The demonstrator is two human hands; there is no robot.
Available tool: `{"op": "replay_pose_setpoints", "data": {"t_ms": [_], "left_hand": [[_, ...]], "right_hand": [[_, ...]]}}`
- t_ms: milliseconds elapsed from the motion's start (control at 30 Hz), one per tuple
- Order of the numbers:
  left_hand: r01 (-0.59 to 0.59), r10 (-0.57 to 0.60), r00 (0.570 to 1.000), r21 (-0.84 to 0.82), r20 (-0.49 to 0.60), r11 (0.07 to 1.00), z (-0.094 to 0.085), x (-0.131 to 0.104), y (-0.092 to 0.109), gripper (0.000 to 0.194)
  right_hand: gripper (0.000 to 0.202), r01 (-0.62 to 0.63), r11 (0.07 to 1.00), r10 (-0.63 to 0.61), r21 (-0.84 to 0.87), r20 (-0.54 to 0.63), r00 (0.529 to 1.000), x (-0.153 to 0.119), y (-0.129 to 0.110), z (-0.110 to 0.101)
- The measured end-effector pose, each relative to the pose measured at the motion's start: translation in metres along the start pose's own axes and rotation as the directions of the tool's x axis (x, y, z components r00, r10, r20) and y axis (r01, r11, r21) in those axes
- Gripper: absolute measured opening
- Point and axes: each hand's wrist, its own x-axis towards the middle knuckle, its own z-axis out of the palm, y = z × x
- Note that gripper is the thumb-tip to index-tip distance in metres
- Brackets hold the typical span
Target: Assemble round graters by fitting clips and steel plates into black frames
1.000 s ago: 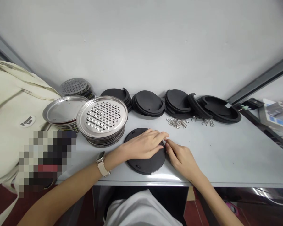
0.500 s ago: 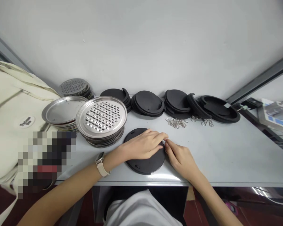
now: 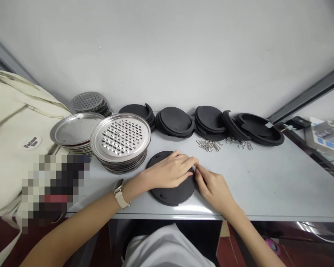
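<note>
A round black disc [image 3: 169, 191] with small slots lies flat near the table's front edge. Across its upper part rests my left hand [image 3: 171, 170], a watch on the wrist, its fingers bent together at the disc's right rim. My right hand [image 3: 213, 187] meets it there, with thumb and forefinger pinched at the rim. What the fingertips grip is too small and hidden to name. Just left of the disc stands a stack of round metal plates, a perforated grater plate [image 3: 121, 138] on top.
Plain metal plates [image 3: 78, 128] and darker grater discs [image 3: 87, 102] are stacked at the left, beside a cream bag [image 3: 13, 148]. Black round covers [image 3: 174, 120] line the wall. Small metal clips [image 3: 208, 145] lie before them. A box [image 3: 327, 137] sits far right.
</note>
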Motion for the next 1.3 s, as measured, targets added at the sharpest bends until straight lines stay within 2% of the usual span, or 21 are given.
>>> {"op": "replay_pose_setpoints", "data": {"t_ms": [400, 667, 933, 1300], "left_hand": [[0.013, -0.013, 1.000, -0.066, -0.005, 0.998, 0.0010, -0.0007, 0.0001, 0.020], [-0.004, 0.004, 1.000, 0.024, -0.017, 1.000, -0.0019, -0.0005, 0.0029, 0.022], [-0.012, 0.011, 1.000, -0.039, -0.024, 0.999, 0.0023, 0.0003, -0.0001, 0.023], [-0.003, 0.002, 1.000, -0.037, -0.022, 0.999, -0.0003, 0.0003, 0.0011, 0.023]], "right_hand": [[0.030, -0.004, 0.999, 0.004, -0.038, 0.005, 1.000, 0.0016, -0.0026, -0.0009], [0.031, 0.011, 0.999, -0.011, -0.045, 0.001, 1.000, 0.0007, -0.0017, 0.0001], [0.030, 0.010, 0.999, -0.010, -0.038, -0.005, 1.000, 0.0019, -0.0011, 0.0000], [0.030, -0.002, 0.999, 0.002, -0.036, 0.004, 1.000, 0.0011, -0.0024, -0.0015]]}}
